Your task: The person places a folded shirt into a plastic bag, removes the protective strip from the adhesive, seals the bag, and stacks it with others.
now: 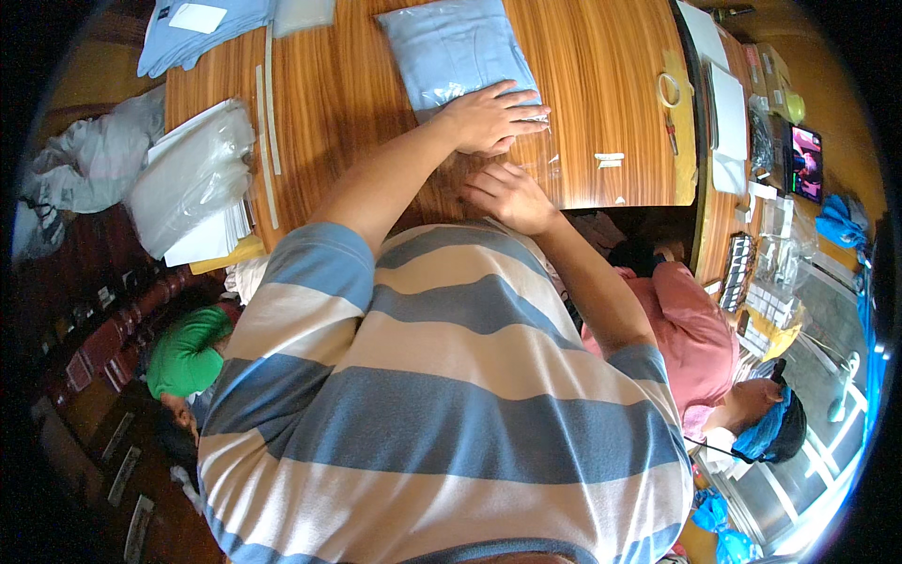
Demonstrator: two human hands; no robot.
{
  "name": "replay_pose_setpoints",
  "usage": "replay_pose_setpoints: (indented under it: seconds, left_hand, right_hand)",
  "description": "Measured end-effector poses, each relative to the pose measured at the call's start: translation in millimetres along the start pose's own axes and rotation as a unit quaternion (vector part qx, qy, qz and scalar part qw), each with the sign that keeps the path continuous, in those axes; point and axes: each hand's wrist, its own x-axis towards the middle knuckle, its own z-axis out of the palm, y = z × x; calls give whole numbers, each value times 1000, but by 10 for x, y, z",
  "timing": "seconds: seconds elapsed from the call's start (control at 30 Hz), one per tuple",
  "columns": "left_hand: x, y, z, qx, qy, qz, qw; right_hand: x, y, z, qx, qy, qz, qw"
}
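Item: a folded light-blue garment [456, 52] inside a clear plastic bag [438, 94], lying flat on the wood-grain table [329, 103], its lower end toward the person's body.

Left hand [495, 119]: laid palm down across the bag's lower end, fingers extended and slightly spread; it rests on the item and grasps nothing visible. Right hand [512, 195]: at the table's near edge, below the left, beside loose clear film [540, 158]; fingers bent inward. Whether this grip pinches the film cannot be told.

Surroundings: a second lot of blue folded clothing [214, 30] at the upper left; a pile of clear plastic sleeves [193, 174] at the table's left side.

Handling assessment: the item should be light, soft and pliable, with a slippery film likely to crease or tear if pulled sharply. Recommended hold: flat support beneath the folded body, both sides; film edges to be pinched gently only.
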Motion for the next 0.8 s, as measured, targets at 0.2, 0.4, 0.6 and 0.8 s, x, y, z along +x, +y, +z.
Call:
replay_pose_setpoints:
  seconds: [0.2, 0.4, 0.6, 0.8]
  left_hand:
    - [0, -37, 57, -8, 15, 24, 1000]
    - [-362, -73, 24, -84, 116, 49, 989]
    - [-1037, 403, -326, -96, 142, -42, 984]
    - [-2119, 1129, -328, -103, -48, -166, 980]
  right_hand:
    - [34, -117, 331, 109, 135, 192, 966]
    - [-51, -240, 222, 78, 57, 42, 994]
    - [-355, -193, -16, 78, 7, 154, 985]
    - [-983, 74, -8, -9, -133, 142, 981]
